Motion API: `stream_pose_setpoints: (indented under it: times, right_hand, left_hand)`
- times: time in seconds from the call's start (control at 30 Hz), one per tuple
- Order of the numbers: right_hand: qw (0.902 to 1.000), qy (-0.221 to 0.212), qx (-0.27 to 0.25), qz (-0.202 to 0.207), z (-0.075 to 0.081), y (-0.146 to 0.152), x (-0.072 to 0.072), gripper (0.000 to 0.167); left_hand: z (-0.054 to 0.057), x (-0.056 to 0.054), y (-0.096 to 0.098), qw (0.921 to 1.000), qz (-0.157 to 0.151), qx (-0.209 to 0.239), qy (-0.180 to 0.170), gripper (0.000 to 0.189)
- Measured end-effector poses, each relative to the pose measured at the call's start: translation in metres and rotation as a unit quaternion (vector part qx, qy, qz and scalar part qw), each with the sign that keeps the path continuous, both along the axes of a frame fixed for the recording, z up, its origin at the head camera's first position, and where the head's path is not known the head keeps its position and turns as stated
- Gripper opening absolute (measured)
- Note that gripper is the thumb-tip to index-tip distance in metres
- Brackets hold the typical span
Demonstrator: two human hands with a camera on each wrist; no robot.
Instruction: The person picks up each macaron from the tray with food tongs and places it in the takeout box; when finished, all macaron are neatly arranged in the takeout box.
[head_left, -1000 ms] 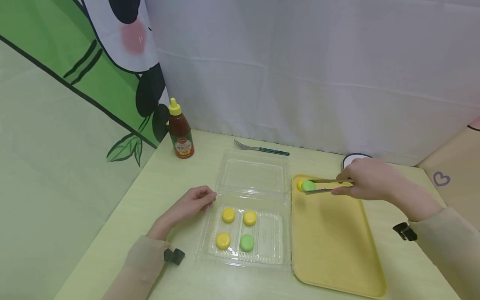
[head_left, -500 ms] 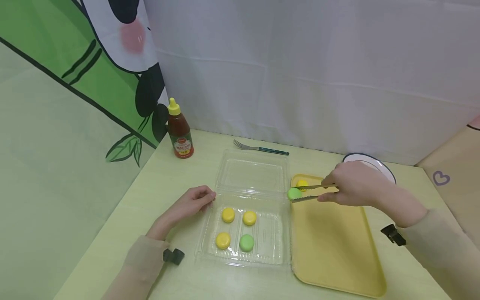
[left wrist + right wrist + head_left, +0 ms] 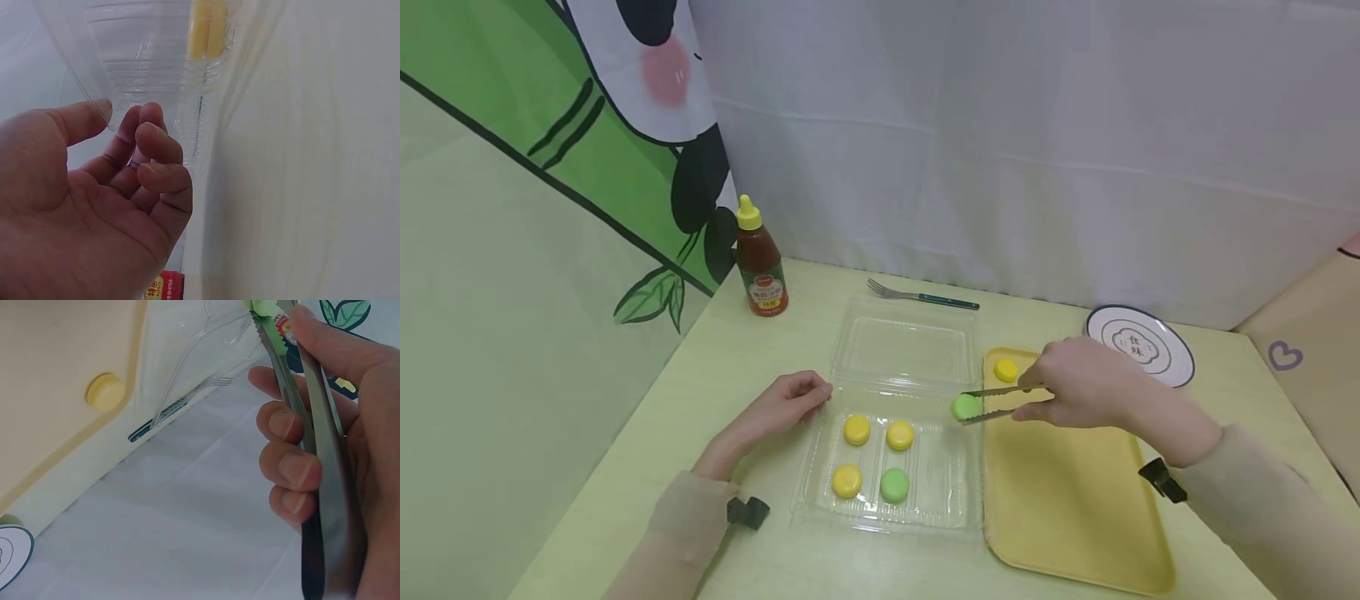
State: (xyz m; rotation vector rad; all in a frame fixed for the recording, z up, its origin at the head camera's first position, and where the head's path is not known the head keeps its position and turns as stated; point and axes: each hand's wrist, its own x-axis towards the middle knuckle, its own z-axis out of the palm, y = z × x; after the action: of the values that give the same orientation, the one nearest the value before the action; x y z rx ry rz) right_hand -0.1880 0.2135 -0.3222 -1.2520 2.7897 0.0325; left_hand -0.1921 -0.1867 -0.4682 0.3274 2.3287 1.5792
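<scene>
My right hand (image 3: 1084,383) grips metal tongs (image 3: 334,512), their serrated tips around a green macaron (image 3: 966,407). That macaron hangs above the right side of an open clear plastic container (image 3: 942,492), near the hinge. Several macarons sit in the container's base: yellow ones (image 3: 857,430) and a green one (image 3: 894,485) at the front. At the container's left edge, my left hand (image 3: 788,402) pinches the rim between thumb and curled fingers, as the left wrist view (image 3: 125,169) shows. One yellow macaron (image 3: 1006,371) lies on the yellow tray (image 3: 1075,500), in its far left corner.
The container's lid (image 3: 906,342) lies folded back. Behind it is a fork (image 3: 925,297) with a dark green handle. A ketchup bottle (image 3: 763,271) stands at the back left. Behind the tray, a white plate (image 3: 1138,342) with a dark rim lies near the curtain (image 3: 1000,167).
My right hand has carried the green macaron in the tongs leftward and nearer, from the tray's far left corner to above the container. My left hand has stayed in place.
</scene>
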Motion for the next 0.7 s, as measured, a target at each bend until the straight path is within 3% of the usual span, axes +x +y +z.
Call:
stream_pose_setpoints:
  times: [0.57,0.7]
  right_hand:
    - [0.9994,-0.005,0.024,0.026,-0.027,-0.015,0.0,0.034]
    - [0.9992,0.009,0.017,0.036,-0.033,-0.019,0.0,0.038]
  left_hand:
    - [-0.001,-0.001,-0.001,1.0,-0.003,0.004,-0.003,0.028]
    - [-0.001,-0.002,-0.001,1.0,-0.003,0.003,-0.003,0.028]
